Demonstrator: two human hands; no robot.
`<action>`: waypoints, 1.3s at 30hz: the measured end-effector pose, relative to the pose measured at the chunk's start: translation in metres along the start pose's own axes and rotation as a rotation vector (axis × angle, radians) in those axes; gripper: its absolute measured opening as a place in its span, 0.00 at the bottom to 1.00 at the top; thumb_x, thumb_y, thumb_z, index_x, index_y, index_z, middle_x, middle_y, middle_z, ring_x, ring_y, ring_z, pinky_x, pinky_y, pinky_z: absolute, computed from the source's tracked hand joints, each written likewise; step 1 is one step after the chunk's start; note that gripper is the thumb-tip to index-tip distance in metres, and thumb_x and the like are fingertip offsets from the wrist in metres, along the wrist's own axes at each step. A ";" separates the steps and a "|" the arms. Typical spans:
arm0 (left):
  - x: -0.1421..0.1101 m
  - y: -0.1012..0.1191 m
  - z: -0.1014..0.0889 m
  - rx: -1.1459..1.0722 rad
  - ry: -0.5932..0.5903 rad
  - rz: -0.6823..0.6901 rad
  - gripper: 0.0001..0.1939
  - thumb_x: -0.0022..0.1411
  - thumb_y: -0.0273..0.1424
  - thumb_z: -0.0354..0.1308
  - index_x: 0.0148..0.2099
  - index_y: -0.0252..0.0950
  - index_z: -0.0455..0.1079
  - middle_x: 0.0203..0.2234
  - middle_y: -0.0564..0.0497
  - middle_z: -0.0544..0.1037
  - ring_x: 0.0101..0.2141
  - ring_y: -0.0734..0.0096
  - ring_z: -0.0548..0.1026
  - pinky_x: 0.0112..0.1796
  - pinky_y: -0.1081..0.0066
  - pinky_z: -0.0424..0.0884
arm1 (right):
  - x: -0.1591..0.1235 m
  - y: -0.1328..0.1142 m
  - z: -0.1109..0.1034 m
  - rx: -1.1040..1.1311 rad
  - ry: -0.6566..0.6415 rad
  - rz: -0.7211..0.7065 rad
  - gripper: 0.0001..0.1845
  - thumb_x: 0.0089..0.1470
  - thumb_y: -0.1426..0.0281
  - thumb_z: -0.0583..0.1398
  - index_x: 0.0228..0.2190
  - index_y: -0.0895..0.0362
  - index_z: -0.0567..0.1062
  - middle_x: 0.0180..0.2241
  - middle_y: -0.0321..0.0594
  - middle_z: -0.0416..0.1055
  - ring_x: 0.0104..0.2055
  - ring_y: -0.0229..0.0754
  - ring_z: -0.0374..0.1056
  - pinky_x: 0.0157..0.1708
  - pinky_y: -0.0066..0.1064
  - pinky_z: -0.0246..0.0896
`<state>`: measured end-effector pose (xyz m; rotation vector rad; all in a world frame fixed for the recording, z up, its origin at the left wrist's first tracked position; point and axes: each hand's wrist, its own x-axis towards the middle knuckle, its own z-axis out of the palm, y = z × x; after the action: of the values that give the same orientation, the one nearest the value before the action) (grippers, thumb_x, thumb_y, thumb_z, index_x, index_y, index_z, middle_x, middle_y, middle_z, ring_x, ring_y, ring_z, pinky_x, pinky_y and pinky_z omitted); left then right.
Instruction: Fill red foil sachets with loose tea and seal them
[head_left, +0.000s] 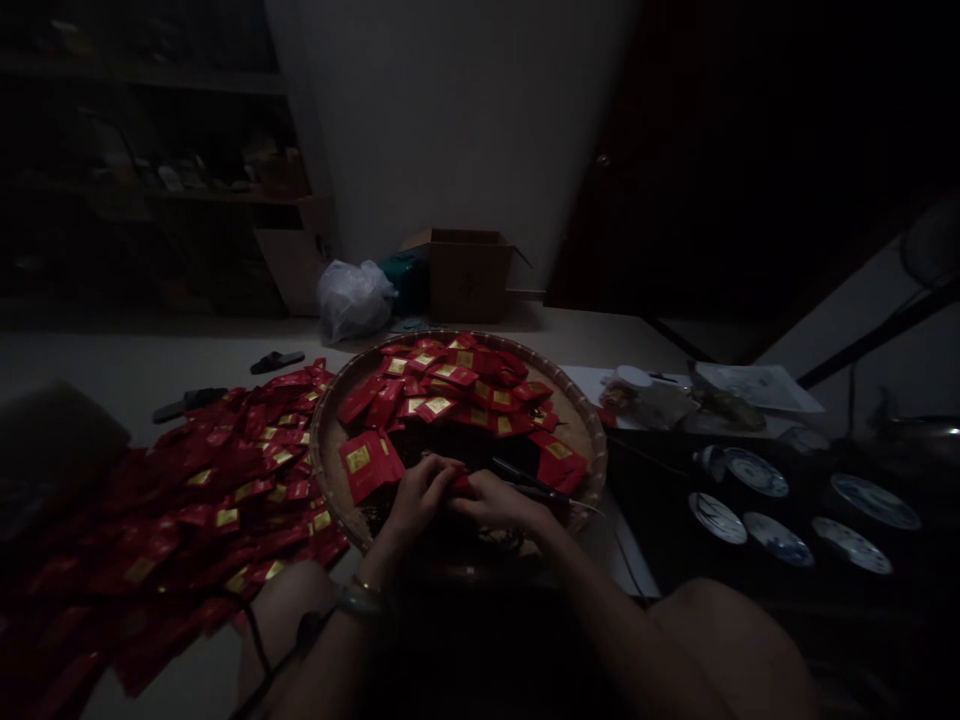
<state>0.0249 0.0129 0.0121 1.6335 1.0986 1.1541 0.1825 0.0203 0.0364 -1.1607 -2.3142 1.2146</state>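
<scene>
My left hand [420,492] and my right hand [496,500] meet over the near side of a round woven basket tray [324,430], both pinching a small red packet [459,483] between them. My right hand also holds a thin dark tool [525,474] that points right. The tray holds several red packets with gold labels [450,385] and some dark loose material. My left wrist wears bracelets [360,592].
A large heap of the same red packets [217,490] covers the floor at left. Blue-and-white saucers [750,500] lie on a dark surface at right. A cardboard box [465,272], a white plastic bag [351,298] and slippers [276,361] sit behind. My knees are at the bottom.
</scene>
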 end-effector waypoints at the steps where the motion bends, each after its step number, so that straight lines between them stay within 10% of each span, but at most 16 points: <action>1: 0.000 0.001 -0.001 0.026 -0.014 0.009 0.12 0.61 0.36 0.51 0.36 0.35 0.71 0.36 0.45 0.79 0.38 0.64 0.76 0.41 0.67 0.69 | -0.001 0.000 0.000 -0.016 -0.023 -0.009 0.11 0.53 0.69 0.56 0.22 0.60 0.71 0.19 0.30 0.58 0.23 0.33 0.53 0.24 0.23 0.48; 9: 0.003 0.001 -0.011 0.151 -0.216 0.002 0.11 0.60 0.36 0.53 0.38 0.35 0.72 0.35 0.47 0.80 0.37 0.65 0.76 0.40 0.68 0.69 | -0.005 -0.007 -0.005 -0.338 -0.197 0.065 0.17 0.60 0.64 0.51 0.26 0.60 0.74 0.23 0.36 0.67 0.30 0.39 0.62 0.42 0.34 0.58; 15: 0.008 -0.002 -0.014 0.008 -0.349 -0.176 0.19 0.56 0.38 0.57 0.49 0.36 0.71 0.45 0.45 0.77 0.46 0.61 0.74 0.47 0.66 0.67 | -0.010 -0.008 -0.003 -0.315 -0.165 -0.060 0.14 0.61 0.68 0.50 0.38 0.56 0.75 0.41 0.44 0.72 0.51 0.47 0.61 0.59 0.54 0.34; 19: 0.007 -0.001 -0.015 0.037 -0.431 -0.232 0.24 0.48 0.37 0.64 0.49 0.36 0.72 0.46 0.45 0.77 0.46 0.57 0.73 0.47 0.65 0.66 | -0.015 -0.009 -0.004 -0.324 -0.197 -0.107 0.13 0.59 0.68 0.53 0.40 0.52 0.76 0.44 0.43 0.71 0.54 0.49 0.56 0.57 0.54 0.40; 24: 0.006 -0.001 -0.013 0.048 -0.384 -0.173 0.17 0.51 0.38 0.61 0.41 0.35 0.74 0.35 0.49 0.78 0.37 0.63 0.73 0.37 0.71 0.68 | -0.018 -0.018 -0.009 -0.422 -0.220 -0.155 0.12 0.59 0.70 0.52 0.38 0.55 0.75 0.40 0.46 0.72 0.50 0.50 0.60 0.52 0.52 0.49; 33: 0.007 -0.007 -0.011 0.081 -0.195 -0.114 0.17 0.57 0.42 0.50 0.28 0.34 0.70 0.24 0.51 0.74 0.29 0.68 0.69 0.33 0.71 0.67 | -0.016 -0.034 -0.018 -0.339 -0.097 -0.191 0.10 0.57 0.70 0.56 0.42 0.57 0.69 0.40 0.44 0.74 0.45 0.45 0.68 0.60 0.55 0.36; 39: 0.011 -0.009 -0.016 -0.038 -0.123 -0.129 0.20 0.55 0.47 0.51 0.29 0.35 0.71 0.26 0.49 0.76 0.31 0.65 0.71 0.37 0.67 0.70 | -0.016 -0.036 -0.032 -0.001 0.032 -0.227 0.16 0.56 0.67 0.57 0.46 0.55 0.71 0.44 0.42 0.74 0.47 0.45 0.68 0.56 0.46 0.52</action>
<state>0.0101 0.0283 0.0100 1.5594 1.0797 0.9731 0.1919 0.0142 0.0857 -0.8812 -2.3466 1.1042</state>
